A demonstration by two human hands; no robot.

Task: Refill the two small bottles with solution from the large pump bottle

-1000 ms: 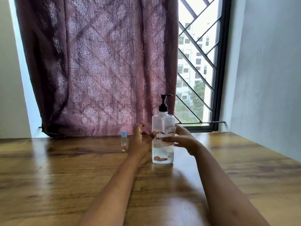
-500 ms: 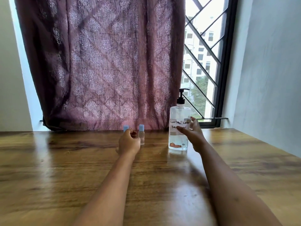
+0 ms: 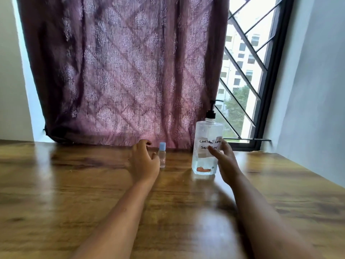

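The large clear pump bottle (image 3: 206, 146), with a black pump and a handwritten label, stands on the wooden table (image 3: 56, 193) near the window. It holds a little liquid at the bottom. My right hand (image 3: 225, 161) holds its right side, thumb across the label and fingers behind. A small clear bottle (image 3: 162, 156) with a light blue cap stands upright left of it. My left hand (image 3: 143, 161) hovers just left of this small bottle, its fingers loosely curled and its thumb close to the bottle, holding nothing that I can see. The second small bottle is hidden.
A purple patterned curtain (image 3: 121, 71) hangs right behind the bottles at the table's far edge. A barred window (image 3: 248, 71) is at the back right, and a grey wall (image 3: 317, 90) runs along the table's right side.
The pump bottle went from the table's middle to the right with my right hand. My left hand let go of it and went to the small bottles, now covering one.
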